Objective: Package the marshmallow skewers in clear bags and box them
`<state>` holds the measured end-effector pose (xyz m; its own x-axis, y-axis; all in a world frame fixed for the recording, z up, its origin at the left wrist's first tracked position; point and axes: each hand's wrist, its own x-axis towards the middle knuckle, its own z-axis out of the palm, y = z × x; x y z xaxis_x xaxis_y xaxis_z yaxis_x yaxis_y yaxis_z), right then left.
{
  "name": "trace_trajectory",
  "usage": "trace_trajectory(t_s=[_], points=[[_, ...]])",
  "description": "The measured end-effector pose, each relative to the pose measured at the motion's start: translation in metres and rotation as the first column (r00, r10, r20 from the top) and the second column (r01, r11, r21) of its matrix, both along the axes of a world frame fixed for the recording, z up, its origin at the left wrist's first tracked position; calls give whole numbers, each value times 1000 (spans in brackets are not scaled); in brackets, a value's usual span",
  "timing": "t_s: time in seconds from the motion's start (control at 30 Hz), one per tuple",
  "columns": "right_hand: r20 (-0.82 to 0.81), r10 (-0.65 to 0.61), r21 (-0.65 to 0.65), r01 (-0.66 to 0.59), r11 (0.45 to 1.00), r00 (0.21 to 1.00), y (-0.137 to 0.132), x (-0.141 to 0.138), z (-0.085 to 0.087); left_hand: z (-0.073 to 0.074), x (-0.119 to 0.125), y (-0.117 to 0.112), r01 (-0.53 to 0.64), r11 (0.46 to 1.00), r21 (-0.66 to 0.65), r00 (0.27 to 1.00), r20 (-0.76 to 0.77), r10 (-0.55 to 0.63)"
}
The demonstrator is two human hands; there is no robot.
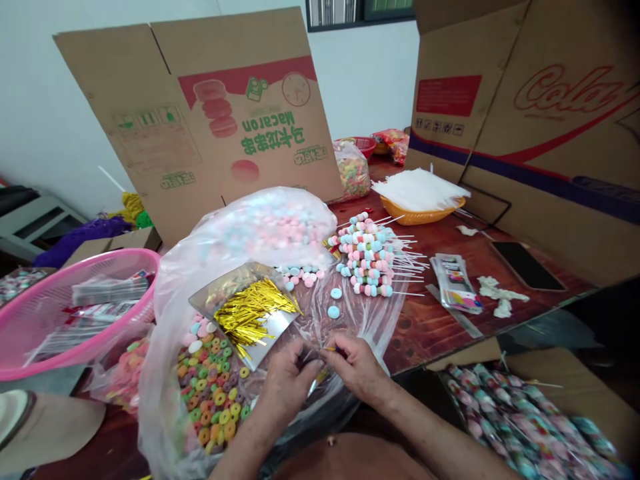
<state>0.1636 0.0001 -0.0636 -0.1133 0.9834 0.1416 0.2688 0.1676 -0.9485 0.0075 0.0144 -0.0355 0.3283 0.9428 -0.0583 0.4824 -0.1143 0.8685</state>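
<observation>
Boxes [215, 113] are walled up behind the bag, so zero room that way. The counter [440, 320] is bare only to the right of the bag, and it drops off at an edge close to the hands on that side. The bag [167, 300] sprawls across the middle. A pink basket [75, 353] sits just left of it. Skewers [367, 260] are piled at the bag's far right corner, and gold ties [253, 310] are heaped in its middle. Both hands meet at the bag's near edge. The right hand [357, 370] has its grip pinching a gold bit [330, 349]. The left hand [287, 380] has fingertips pressed together at the same spot, can't tell on what. My guess: a tie's getting twisted shut, and the next move calls for small finger turns, no reaching.
</observation>
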Motion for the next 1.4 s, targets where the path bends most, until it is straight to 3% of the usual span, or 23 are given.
trace_trajectory(t_s=[0.13, 0.33, 0.4, 0.5, 0.57, 0.67, 0.77, 0.93, 1.1, 1.27, 1.4], points=[[-9, 38, -42, -39, 998, 999, 0, 4, -7, -4, -2, -2, 81, 995, 53, 996, -32, -80], [74, 130, -27, -128, 991, 989, 7, 13, 8, -3, -10, -1, 184, 980, 69, 977, -127, -174], [157, 113, -39, -109, 993, 981, 7, 11, 10, -5, -11, -2, 195, 979, 59, 973, -136, -186], [310, -5, -46, 20, 999, 951, 11, 18, 8, -11, -11, -4, 169, 980, 108, 978, -143, -153], [450, -114, -27, 141, 990, 886, 20, 37, 5, -15, -14, -5, 112, 983, 146, 983, -163, -87], [666, -257, 40, 311, 949, 700, 41, 79, 3, -18, -22, -5, 19, 992, 126, 982, -186, 5], [822, -257, 82, 340, 937, 508, 55, 115, -2, -18, -31, -5, -12, 994, 110, 989, -148, 28], [939, -156, 83, 239, 968, 308, 54, 137, -19, -14, -42, -7, -31, 991, 127, 990, -135, 49], [973, -117, 94, 121, 988, 201, 47, 145, -21, -13, -46, -10, -25, 986, 167, 989, -142, 49], [984, -89, 102, -76, 992, 156, 51, 141, 14, -14, -49, -11, -26, 986, 167, 987, -154, 53], [996, -65, 80, -252, 964, 68, 72, 126, 49, -13, -48, -11, -24, 978, 205, 986, -155, 57]])
